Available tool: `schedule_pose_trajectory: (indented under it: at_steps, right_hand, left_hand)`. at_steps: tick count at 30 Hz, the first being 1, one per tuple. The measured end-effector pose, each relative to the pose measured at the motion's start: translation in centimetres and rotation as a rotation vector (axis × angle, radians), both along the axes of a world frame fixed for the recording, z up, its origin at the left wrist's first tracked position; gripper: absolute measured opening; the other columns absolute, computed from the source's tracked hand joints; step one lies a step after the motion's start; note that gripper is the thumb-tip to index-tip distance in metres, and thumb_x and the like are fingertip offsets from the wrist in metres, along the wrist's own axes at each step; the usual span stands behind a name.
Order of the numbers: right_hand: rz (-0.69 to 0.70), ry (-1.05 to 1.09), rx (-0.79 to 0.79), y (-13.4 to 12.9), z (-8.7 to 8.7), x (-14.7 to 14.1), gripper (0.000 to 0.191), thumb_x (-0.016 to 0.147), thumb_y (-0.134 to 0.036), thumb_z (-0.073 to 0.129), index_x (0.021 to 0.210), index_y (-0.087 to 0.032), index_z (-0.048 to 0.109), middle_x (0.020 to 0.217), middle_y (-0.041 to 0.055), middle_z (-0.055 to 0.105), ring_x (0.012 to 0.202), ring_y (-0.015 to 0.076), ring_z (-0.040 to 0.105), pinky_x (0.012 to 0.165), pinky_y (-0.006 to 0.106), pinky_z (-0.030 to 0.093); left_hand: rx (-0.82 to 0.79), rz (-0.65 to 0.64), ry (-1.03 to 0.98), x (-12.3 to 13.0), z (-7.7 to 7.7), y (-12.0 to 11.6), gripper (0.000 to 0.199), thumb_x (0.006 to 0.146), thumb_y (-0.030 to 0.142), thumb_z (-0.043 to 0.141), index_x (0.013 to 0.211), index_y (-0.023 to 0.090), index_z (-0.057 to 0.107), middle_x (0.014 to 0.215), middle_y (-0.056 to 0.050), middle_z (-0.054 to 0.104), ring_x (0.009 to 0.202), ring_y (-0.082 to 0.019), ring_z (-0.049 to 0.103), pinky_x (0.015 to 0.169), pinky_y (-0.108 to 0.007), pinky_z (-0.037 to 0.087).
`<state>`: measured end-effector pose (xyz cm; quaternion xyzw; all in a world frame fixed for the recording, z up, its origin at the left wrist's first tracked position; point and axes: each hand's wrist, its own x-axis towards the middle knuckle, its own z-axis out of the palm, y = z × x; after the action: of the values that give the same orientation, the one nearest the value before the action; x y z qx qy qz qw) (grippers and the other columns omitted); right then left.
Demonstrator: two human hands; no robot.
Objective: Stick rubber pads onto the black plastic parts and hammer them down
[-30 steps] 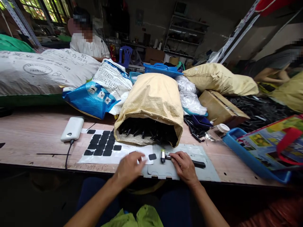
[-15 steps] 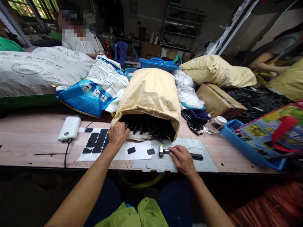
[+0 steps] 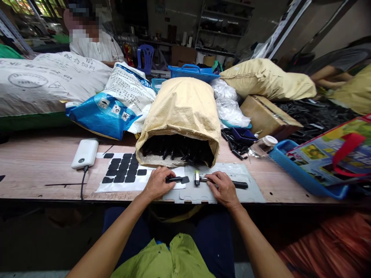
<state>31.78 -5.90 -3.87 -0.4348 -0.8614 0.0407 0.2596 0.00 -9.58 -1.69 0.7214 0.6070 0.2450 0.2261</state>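
Observation:
My left hand (image 3: 159, 183) pinches a slender black pen-shaped part (image 3: 174, 179), held low and level over a white sheet bearing black rounded squares (image 3: 124, 170). The part's far end meets or overlaps one of those squares; whether they touch is unclear. My right hand (image 3: 223, 188) has its fingers closed around the handle of a small hammer (image 3: 197, 178) lying on a grey mat (image 3: 252, 193). Just beyond both hands, a tan woven sack (image 3: 181, 104) lies with its mouth facing me, full of similar black parts (image 3: 174, 148).
A white power bank (image 3: 85, 153) with a cable lies at left. Blue-and-white (image 3: 116, 104) and white sacks (image 3: 52, 83) stand behind. A clear jar (image 3: 263, 146), cardboard box (image 3: 268, 116) and blue tray (image 3: 307, 173) are at right. Two other people work farther back.
My left hand has moved from the sack's mouth toward me and right, carrying a black pen-shaped part. My right hand stays on the hammer. The view has shifted slightly.

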Motion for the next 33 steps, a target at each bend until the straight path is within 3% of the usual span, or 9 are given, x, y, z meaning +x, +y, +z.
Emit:
schedule_pose_trajectory:
  at_steps: [8,15,19,26,33]
  right_hand:
    - [-0.007,-0.012,0.018,-0.3,1.0,-0.5,0.022,0.101,-0.029,0.053,0.110,-0.022,0.071,0.095,0.0063,0.065,0.089,0.0212,0.058,0.081,0.036,0.048]
    - [-0.047,0.222,-0.071,-3.6,3.8,-6.2,0.029,0.103,-0.027,0.048,0.128,-0.026,0.064,0.105,0.0052,0.067,0.097,0.0189,0.065,0.087,0.031,0.052]
    - [-0.037,0.182,-0.095,-4.6,3.5,-8.8,0.032,0.104,-0.027,0.047,0.131,-0.028,0.064,0.102,0.0046,0.068,0.095,0.0175,0.066,0.083,0.027,0.053]
    - [-0.031,0.096,-0.101,-5.0,2.3,-9.0,0.034,0.105,-0.026,0.044,0.132,-0.029,0.064,0.095,0.0046,0.066,0.088,0.0160,0.065,0.077,0.025,0.051]
    - [-0.041,0.197,-0.099,-4.4,3.9,-9.7,0.033,0.103,-0.029,0.047,0.130,-0.030,0.067,0.094,0.0049,0.068,0.086,0.0177,0.067,0.077,0.028,0.054]
  left_hand:
    - [-0.035,0.025,-0.101,-0.3,-1.2,0.3,0.017,0.078,0.028,0.078,0.095,0.026,0.074,0.096,0.000,0.070,0.097,-0.023,0.057,0.090,-0.038,0.037]
    - [-0.049,0.042,-0.099,-0.2,-0.7,0.4,0.019,0.074,0.027,0.081,0.092,0.028,0.076,0.094,0.002,0.070,0.098,-0.023,0.057,0.089,-0.037,0.038]
    - [-0.039,0.039,-0.090,-0.1,-0.7,0.4,0.021,0.074,0.028,0.082,0.094,0.029,0.077,0.094,0.002,0.069,0.097,-0.022,0.057,0.089,-0.037,0.039]
    - [-0.008,0.028,-0.064,-0.1,-1.1,0.3,0.022,0.078,0.038,0.080,0.098,0.030,0.077,0.096,0.000,0.069,0.098,-0.022,0.057,0.089,-0.038,0.037]
    - [-0.048,0.009,-0.083,-0.3,-0.9,0.4,0.023,0.076,0.036,0.082,0.098,0.031,0.078,0.094,0.000,0.069,0.098,-0.023,0.056,0.089,-0.038,0.039]
